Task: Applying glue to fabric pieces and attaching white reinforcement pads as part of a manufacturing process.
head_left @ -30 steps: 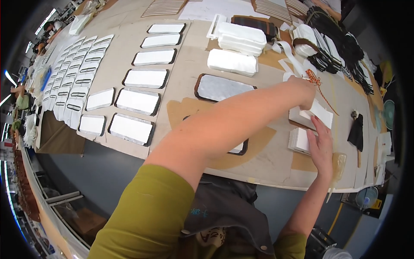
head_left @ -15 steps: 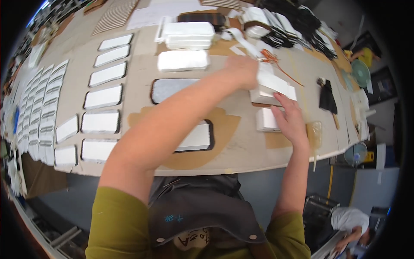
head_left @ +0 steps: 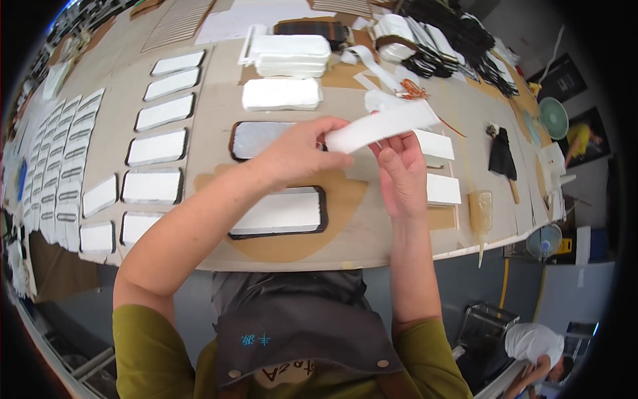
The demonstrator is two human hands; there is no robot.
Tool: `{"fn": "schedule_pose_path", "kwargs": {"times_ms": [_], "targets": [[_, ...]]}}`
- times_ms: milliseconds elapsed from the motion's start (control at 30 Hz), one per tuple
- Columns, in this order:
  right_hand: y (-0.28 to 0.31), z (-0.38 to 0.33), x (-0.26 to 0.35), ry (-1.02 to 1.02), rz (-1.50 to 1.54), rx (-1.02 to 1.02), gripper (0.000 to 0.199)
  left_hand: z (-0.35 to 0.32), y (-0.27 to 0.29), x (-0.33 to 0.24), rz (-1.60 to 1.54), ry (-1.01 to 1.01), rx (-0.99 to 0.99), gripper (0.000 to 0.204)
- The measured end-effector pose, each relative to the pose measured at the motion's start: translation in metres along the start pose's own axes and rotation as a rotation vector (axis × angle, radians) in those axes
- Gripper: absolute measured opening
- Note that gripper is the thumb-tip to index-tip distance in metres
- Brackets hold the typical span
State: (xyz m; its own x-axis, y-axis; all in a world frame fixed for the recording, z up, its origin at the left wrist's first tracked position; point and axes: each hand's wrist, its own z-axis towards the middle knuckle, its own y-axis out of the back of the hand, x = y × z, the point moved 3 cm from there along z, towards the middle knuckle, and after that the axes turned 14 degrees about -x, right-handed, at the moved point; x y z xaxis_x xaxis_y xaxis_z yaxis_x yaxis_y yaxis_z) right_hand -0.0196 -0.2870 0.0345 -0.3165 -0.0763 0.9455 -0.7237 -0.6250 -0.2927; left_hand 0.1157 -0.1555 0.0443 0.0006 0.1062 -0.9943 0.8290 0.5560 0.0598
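Spreading beige table, grey floor at four o'clock; left grip pinching flat white strip, right grip palm-up beneath, closure unclear.

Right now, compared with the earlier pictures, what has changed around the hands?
The left hand and right hand have moved left, away from the white stacks, and now hold a white strip between them, above the table. The dark-edged panel on the brown sheet and the folded white pile stayed put.
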Motion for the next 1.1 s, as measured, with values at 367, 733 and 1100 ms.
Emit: {"fn": "schedule_pose_path", "kwargs": {"times_ms": [367,733,1100], "targets": [[-0.054,0.045,-0.004,-0.098,0.111,0.169,0.040,-0.049,0.113,0.027,0.295,0.031,-0.417,0.057],[-0.111,0.030,-0.050,0.350,-0.819,0.601,0.040,-0.053,0.141,0.061,0.496,-0.060,-0.465,0.042],[-0.116,0.030,-0.054,0.367,-0.919,0.595,0.043,-0.053,0.141,0.061,0.527,-0.120,-0.450,0.032]]}}
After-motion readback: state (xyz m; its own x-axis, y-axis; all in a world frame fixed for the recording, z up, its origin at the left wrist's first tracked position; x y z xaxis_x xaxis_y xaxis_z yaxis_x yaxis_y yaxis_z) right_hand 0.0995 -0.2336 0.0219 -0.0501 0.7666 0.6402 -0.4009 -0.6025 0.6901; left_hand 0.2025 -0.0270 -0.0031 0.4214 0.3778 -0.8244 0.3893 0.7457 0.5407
